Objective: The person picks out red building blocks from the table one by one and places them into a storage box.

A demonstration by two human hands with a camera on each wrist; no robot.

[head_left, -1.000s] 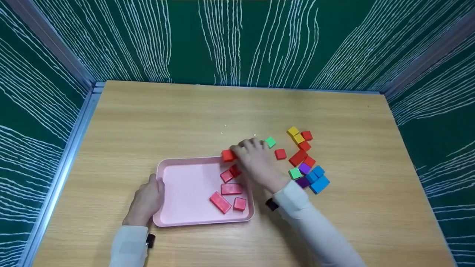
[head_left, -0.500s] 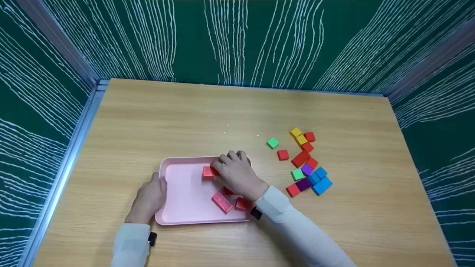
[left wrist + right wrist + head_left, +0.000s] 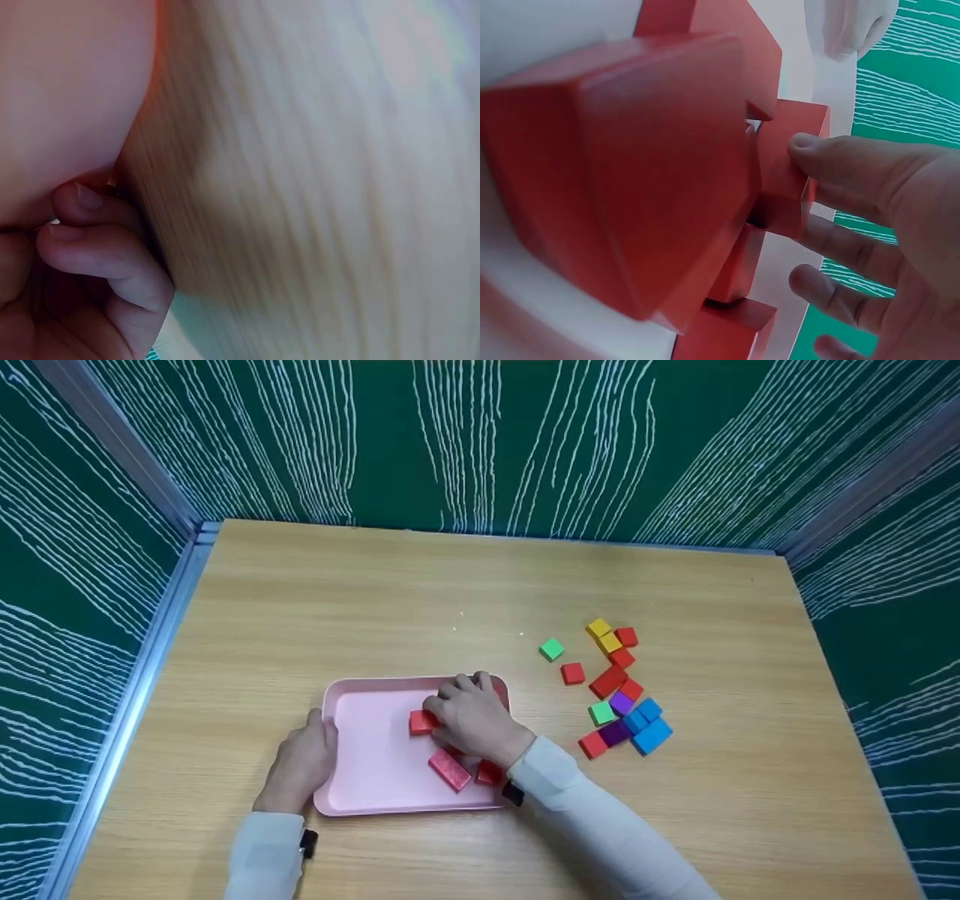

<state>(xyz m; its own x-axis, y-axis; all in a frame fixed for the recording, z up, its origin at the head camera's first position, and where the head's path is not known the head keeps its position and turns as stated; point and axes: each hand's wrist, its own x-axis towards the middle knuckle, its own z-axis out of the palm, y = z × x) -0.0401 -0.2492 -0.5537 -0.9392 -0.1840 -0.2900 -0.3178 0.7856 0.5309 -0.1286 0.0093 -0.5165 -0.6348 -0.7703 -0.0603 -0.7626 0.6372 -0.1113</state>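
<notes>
My left hand (image 3: 300,761) grips the left end of a pink tray (image 3: 367,765). In the left wrist view its fingertips (image 3: 86,244) curl against the tray's edge (image 3: 67,90). Over the tray's right half, my right hand (image 3: 480,720) holds a red block (image 3: 422,723). The right wrist view has my thumb on that red block (image 3: 787,169), with fingers behind it. Beside the hand in the tray lie a long red block (image 3: 449,769) and a red cube (image 3: 489,772). My right hand hides other red blocks, seen as a large near block (image 3: 637,165) in the right wrist view.
Right of the tray, loose blocks lie on the wooden table (image 3: 360,600): a green cube (image 3: 551,649), a red cube (image 3: 572,673), a yellow cube (image 3: 598,628), a purple block (image 3: 614,733) and a blue block (image 3: 652,736) among them. Green walls (image 3: 390,450) with white lines enclose the table.
My right hand has carried the red block from the tray's far right corner leftward into the tray, then slightly toward me. A red cube by the purple block came into view. My left hand stays at the tray.
</notes>
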